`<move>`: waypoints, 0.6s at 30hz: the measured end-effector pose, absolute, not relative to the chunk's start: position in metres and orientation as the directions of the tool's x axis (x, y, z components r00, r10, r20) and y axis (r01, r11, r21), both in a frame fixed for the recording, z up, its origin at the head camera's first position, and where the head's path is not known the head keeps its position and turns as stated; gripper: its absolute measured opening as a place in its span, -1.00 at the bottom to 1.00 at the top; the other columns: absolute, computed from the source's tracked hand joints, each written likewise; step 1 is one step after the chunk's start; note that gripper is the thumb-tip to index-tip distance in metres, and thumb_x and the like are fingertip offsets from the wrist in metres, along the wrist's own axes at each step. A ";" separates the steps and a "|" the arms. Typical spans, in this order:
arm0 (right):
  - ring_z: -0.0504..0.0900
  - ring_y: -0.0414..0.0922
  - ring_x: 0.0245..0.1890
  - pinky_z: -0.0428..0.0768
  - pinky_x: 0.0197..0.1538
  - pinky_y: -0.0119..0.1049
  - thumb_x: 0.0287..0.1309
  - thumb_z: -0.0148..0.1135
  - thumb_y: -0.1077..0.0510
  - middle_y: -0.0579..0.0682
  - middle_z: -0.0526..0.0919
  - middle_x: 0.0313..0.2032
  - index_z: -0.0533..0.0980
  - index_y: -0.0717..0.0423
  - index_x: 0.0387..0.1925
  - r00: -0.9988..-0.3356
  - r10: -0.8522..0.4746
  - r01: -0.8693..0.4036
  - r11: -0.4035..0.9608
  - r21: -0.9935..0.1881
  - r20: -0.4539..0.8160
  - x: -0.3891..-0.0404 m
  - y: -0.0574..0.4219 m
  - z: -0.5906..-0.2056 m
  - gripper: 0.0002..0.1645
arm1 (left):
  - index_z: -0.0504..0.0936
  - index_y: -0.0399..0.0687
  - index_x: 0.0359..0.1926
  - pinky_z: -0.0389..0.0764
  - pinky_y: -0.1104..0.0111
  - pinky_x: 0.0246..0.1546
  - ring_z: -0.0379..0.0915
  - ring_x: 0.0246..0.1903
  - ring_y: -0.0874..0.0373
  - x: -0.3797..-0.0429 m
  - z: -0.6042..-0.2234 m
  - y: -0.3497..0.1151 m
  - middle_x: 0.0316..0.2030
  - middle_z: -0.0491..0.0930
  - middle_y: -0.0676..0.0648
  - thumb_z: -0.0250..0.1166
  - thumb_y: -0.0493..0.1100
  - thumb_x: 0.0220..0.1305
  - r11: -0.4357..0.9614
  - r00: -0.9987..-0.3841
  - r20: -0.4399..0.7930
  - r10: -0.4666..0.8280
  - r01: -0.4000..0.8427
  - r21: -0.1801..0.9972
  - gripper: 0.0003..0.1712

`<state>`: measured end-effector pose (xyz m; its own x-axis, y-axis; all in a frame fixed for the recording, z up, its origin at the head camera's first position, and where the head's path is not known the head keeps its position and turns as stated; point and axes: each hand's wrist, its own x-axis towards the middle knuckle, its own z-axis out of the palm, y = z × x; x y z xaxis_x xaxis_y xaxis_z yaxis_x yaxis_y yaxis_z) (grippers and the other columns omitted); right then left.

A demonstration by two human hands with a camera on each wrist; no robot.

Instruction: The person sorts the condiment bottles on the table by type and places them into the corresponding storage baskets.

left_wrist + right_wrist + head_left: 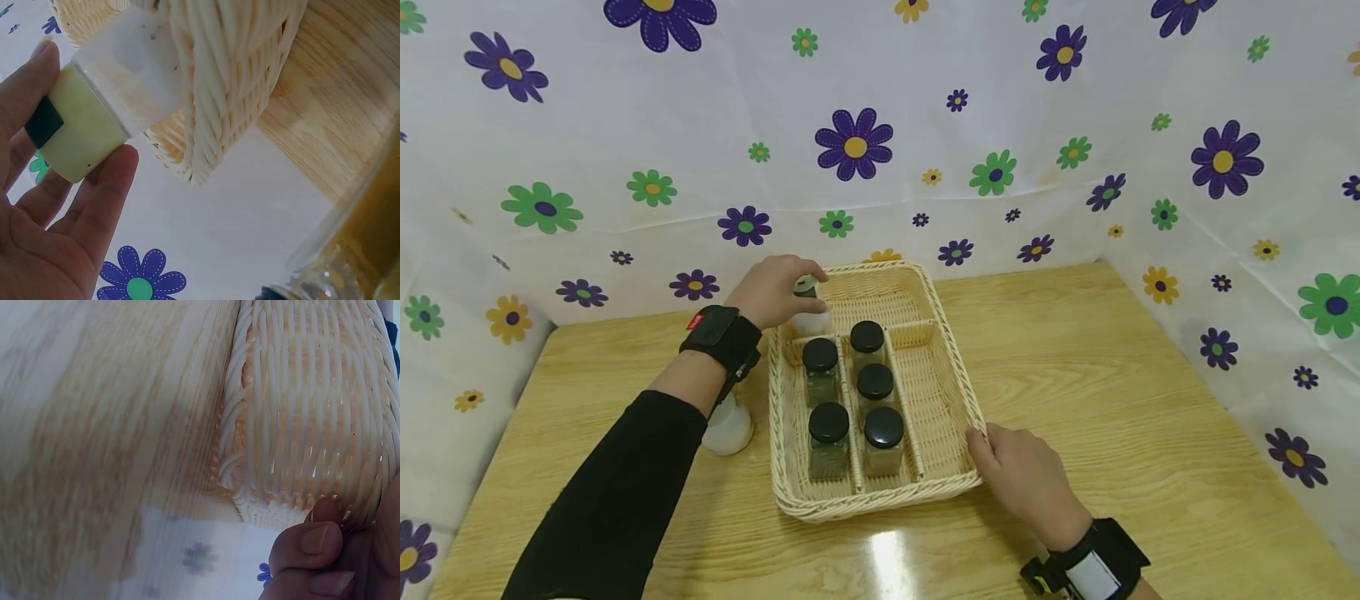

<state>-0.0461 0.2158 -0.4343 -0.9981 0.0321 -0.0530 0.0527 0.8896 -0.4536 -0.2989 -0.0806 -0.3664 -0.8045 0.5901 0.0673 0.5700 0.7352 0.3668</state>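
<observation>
My left hand (pixel 772 292) pinches the cap of a clear seasoning shaker (pixel 811 318) in the basket's far compartment, at its left end. In the left wrist view the shaker's cap (pixel 87 122) is pale yellow-green with a dark green part, and the fingers and thumb are around it. My right hand (pixel 1024 475) grips the near right rim of the wicker basket (pixel 958 367). Its curled fingers (pixel 312 540) show against the weave in the right wrist view. Two black-lidded jars (pixel 828 442) stand in the left compartment, and three more jars (pixel 883 437) in the middle one.
A whitish jar (pixel 727 429) stands on the wooden table (pixel 1052 350) left of the basket, partly hidden by my left wrist. A clear container with yellow-brown contents (pixel 369 244) is close by in the left wrist view. A flower-print cloth (pixel 880 200) surrounds the table's back and sides.
</observation>
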 end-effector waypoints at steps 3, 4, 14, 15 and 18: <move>0.16 -0.19 -0.76 0.08 -0.70 -0.36 0.35 -0.35 -0.31 -0.15 0.20 -0.76 0.29 -0.05 -0.69 -0.998 0.031 0.054 0.890 -0.453 -0.058 -0.046 0.215 -0.434 -0.36 | 0.53 0.07 0.04 0.39 0.06 0.11 0.33 0.06 -0.03 -0.298 -0.365 -0.081 0.03 0.50 -0.06 0.35 0.12 0.05 0.740 -0.807 0.062 0.588 0.567 0.363 -0.47; 0.16 -0.18 -0.76 0.08 -0.70 -0.36 0.35 -0.35 -0.31 -0.15 0.20 -0.76 0.29 -0.05 -0.69 -0.998 0.030 0.053 0.889 -0.454 -0.059 -0.045 0.215 -0.434 -0.36 | 0.53 0.06 0.04 0.39 0.05 0.11 0.33 0.07 -0.03 -0.297 -0.365 -0.081 0.04 0.50 -0.06 0.35 0.11 0.05 0.741 -0.808 0.060 0.586 0.564 0.364 -0.47; 0.18 -0.18 -0.75 0.10 -0.70 -0.35 0.35 -0.37 -0.32 -0.14 0.21 -0.76 0.30 -0.05 -0.67 -0.998 0.029 0.054 0.887 -0.458 -0.060 -0.046 0.213 -0.433 -0.35 | 0.53 0.07 0.04 0.40 0.05 0.10 0.33 0.06 -0.02 -0.294 -0.366 -0.084 0.02 0.50 -0.05 0.37 0.10 0.04 0.755 -0.819 0.049 0.571 0.548 0.360 -0.47; 0.17 -0.18 -0.76 0.09 -0.70 -0.35 0.35 -0.38 -0.32 -0.15 0.21 -0.76 0.30 -0.05 -0.68 -0.998 0.029 0.052 0.887 -0.459 -0.056 -0.046 0.214 -0.433 -0.35 | 0.53 0.07 0.04 0.40 0.05 0.10 0.33 0.06 -0.02 -0.295 -0.367 -0.084 0.02 0.50 -0.04 0.36 0.11 0.03 0.750 -0.815 0.051 0.578 0.555 0.359 -0.46; 0.16 -0.19 -0.75 0.09 -0.70 -0.35 0.35 -0.38 -0.32 -0.16 0.18 -0.75 0.28 -0.05 -0.69 -0.998 0.030 0.049 0.886 -0.461 -0.049 -0.046 0.215 -0.433 -0.35 | 0.53 0.09 0.04 0.40 0.07 0.09 0.33 0.06 -0.01 -0.295 -0.367 -0.081 0.02 0.50 -0.04 0.36 0.12 0.03 0.739 -0.801 0.051 0.597 0.573 0.355 -0.47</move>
